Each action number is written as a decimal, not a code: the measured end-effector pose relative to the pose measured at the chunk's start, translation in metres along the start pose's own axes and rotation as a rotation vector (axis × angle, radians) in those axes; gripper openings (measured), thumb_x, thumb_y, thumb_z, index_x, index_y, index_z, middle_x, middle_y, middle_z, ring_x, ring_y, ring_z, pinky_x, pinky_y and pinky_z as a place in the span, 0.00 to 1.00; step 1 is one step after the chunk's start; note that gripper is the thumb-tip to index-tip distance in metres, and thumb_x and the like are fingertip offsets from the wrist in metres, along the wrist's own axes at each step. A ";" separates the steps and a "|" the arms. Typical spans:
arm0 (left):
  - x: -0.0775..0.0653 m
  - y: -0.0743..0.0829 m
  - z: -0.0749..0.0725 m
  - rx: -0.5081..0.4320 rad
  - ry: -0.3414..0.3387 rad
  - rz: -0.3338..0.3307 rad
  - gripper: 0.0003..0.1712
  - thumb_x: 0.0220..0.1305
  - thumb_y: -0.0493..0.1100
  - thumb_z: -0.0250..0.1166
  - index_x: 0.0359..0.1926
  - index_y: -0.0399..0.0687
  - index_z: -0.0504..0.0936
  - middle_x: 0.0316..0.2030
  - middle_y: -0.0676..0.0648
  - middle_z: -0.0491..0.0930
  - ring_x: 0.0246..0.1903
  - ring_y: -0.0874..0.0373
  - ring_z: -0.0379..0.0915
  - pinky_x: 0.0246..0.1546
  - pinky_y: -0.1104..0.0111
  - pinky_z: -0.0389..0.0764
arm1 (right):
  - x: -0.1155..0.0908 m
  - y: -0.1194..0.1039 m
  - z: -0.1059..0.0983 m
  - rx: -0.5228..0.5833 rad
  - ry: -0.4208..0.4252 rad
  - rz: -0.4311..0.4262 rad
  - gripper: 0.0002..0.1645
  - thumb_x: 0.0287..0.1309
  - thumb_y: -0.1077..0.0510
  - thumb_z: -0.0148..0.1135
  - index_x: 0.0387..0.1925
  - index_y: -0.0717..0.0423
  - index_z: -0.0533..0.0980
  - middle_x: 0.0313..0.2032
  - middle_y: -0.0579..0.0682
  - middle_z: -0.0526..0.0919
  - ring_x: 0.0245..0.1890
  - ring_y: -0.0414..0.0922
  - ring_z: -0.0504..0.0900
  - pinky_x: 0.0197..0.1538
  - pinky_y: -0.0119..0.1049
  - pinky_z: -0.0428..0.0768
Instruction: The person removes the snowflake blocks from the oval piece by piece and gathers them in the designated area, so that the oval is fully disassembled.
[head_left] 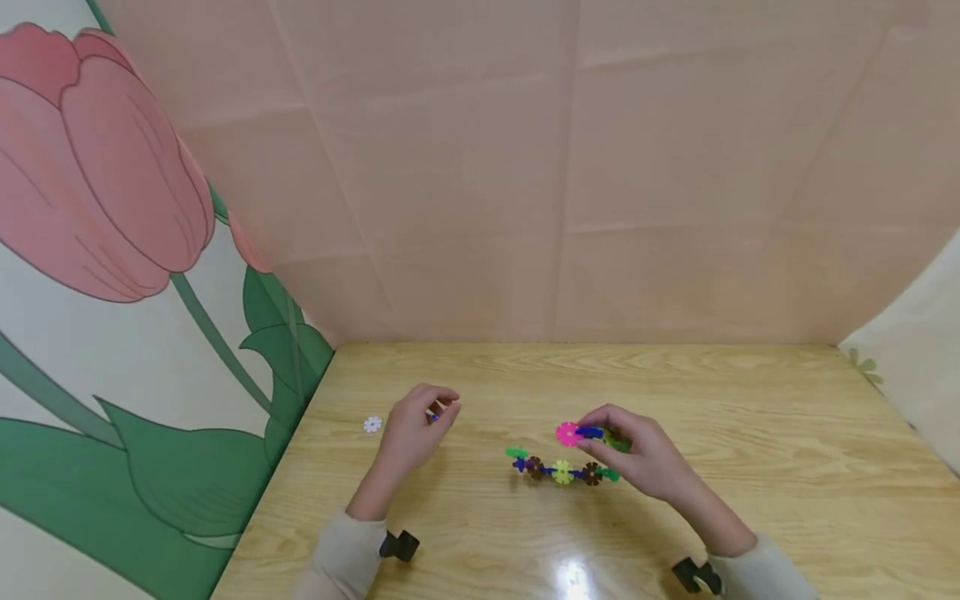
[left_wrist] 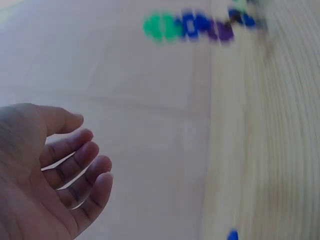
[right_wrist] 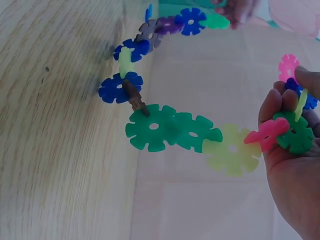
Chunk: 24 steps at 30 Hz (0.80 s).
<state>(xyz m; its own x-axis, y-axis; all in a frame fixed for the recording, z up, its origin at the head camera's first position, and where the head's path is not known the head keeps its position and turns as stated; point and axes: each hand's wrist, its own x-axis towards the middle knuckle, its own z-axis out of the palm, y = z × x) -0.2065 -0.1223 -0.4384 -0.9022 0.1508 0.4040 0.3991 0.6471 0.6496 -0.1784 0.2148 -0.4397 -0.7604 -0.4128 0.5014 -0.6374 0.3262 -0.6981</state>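
Observation:
My right hand (head_left: 633, 446) pinches one end of a chain of interlocking plastic snowflake discs (right_wrist: 232, 150), near a pink disc (head_left: 567, 434) and a blue one. From the palm the chain curves through yellow, green, brown, blue and purple discs to a green disc (left_wrist: 162, 27) at its other end. The chain's middle hangs low over the table, and whether it touches the wood I cannot tell. Left of it, my left hand (head_left: 416, 421) is held with loosely bent fingers and nothing in them. A small blue piece (left_wrist: 233, 235) shows at the left wrist view's bottom edge.
A loose white snowflake disc (head_left: 372, 424) lies on the wooden table (head_left: 480, 533), left of my left hand. Pinkish cloth (head_left: 465, 183) hangs behind the table's far edge. Tulip-patterned cloth (head_left: 135, 183) stands along the left side, and white cloth (head_left: 922, 333) on the right.

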 end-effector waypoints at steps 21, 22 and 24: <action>-0.003 0.078 0.056 -0.112 -0.372 0.212 0.25 0.70 0.55 0.66 0.63 0.52 0.78 0.55 0.54 0.80 0.49 0.63 0.77 0.47 0.73 0.80 | 0.002 0.001 0.005 0.029 0.002 -0.061 0.15 0.58 0.74 0.66 0.42 0.54 0.79 0.36 0.49 0.86 0.34 0.37 0.83 0.38 0.30 0.83; -0.003 0.079 0.058 -0.113 -0.375 0.213 0.26 0.69 0.54 0.66 0.64 0.51 0.78 0.54 0.54 0.80 0.48 0.64 0.77 0.46 0.75 0.79 | 0.002 0.001 0.005 0.026 0.002 -0.061 0.15 0.58 0.74 0.66 0.41 0.54 0.79 0.36 0.49 0.86 0.34 0.37 0.83 0.38 0.30 0.83; -0.002 0.082 0.062 -0.107 -0.376 0.217 0.26 0.69 0.54 0.67 0.64 0.50 0.77 0.53 0.53 0.81 0.47 0.64 0.77 0.45 0.77 0.78 | 0.002 0.001 0.005 0.022 0.002 -0.060 0.15 0.58 0.74 0.66 0.41 0.53 0.79 0.36 0.49 0.86 0.35 0.37 0.83 0.38 0.30 0.83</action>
<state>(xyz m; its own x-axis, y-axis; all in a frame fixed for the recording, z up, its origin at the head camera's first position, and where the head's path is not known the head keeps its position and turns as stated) -0.1817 -0.0236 -0.4257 -0.7844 0.5488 0.2891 0.5828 0.4927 0.6462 -0.1797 0.2102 -0.4426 -0.7213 -0.4296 0.5433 -0.6788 0.2824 -0.6779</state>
